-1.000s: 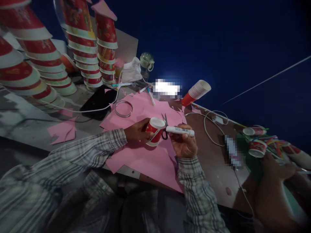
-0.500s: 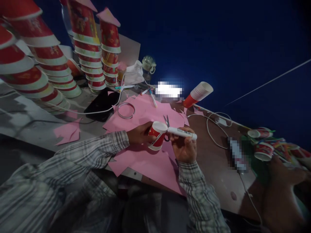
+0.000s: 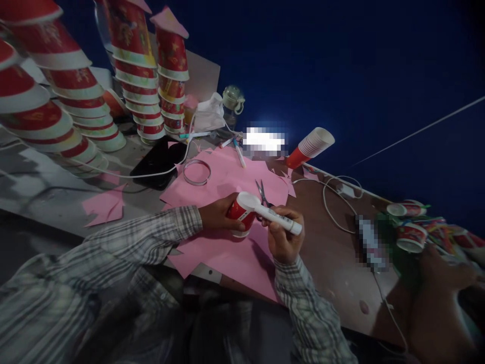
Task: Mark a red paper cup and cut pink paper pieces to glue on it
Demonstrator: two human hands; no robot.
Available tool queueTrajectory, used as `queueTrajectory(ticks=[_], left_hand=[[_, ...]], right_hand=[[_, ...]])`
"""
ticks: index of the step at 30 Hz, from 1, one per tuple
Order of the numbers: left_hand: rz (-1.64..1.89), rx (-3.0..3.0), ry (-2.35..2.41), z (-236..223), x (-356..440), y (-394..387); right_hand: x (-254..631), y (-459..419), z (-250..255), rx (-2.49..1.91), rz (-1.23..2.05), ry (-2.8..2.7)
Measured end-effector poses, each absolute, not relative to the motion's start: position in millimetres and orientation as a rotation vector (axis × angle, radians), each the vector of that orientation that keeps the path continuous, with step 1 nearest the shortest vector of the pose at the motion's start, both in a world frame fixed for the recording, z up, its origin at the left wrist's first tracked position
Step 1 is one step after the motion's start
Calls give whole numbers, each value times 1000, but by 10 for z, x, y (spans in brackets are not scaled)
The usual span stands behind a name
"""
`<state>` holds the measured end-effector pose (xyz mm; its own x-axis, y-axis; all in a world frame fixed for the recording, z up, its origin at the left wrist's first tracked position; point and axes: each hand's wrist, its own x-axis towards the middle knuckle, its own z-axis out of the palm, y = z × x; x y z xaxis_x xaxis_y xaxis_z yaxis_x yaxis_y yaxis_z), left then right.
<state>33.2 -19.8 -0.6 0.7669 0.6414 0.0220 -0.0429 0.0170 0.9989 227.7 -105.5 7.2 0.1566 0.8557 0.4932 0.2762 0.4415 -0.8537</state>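
Observation:
My left hand point(image 3: 220, 214) is closed around the side of a red and white paper cup point(image 3: 242, 215), held bottom up above pink paper point(image 3: 223, 253). In my right hand point(image 3: 284, 235) is a white glue stick point(image 3: 282, 221), or a tube much like one, slanting up to the left. Its tip meets or overlaps the cup's white upper end; whether it touches I cannot tell. Behind my right fingers lie open scissors point(image 3: 261, 191), their handles partly hidden. A metal ring point(image 3: 197, 172) lies farther back on the paper.
Tall towers of stacked paper cups point(image 3: 143, 96) stand on the left. A leaning cup stack point(image 3: 310, 146) is at the back edge. A white cable point(image 3: 329, 207), markers point(image 3: 239, 153) and a black device point(image 3: 159, 162) lie around. Another person's arm point(image 3: 435, 303) is at the right.
My right hand has brought the white stick left and tilted it, so its tip now meets or overlaps the cup's upper end. My left hand still holds the cup, turned slightly.

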Motion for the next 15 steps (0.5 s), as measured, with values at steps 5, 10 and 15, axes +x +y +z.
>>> queueTrajectory(ticks=[5,10,15], left_hand=[[578,1518,544,-15,323,-194],[575,1554,550,-31,318,-191],[582,1584,593,-30,320,-196]], right_hand=[[2242,-1074,61,-1077,318,-1398],[2210,-1067,160,-1069,102,-1529],[2176,-1053,272,-1068,-79,-1630]])
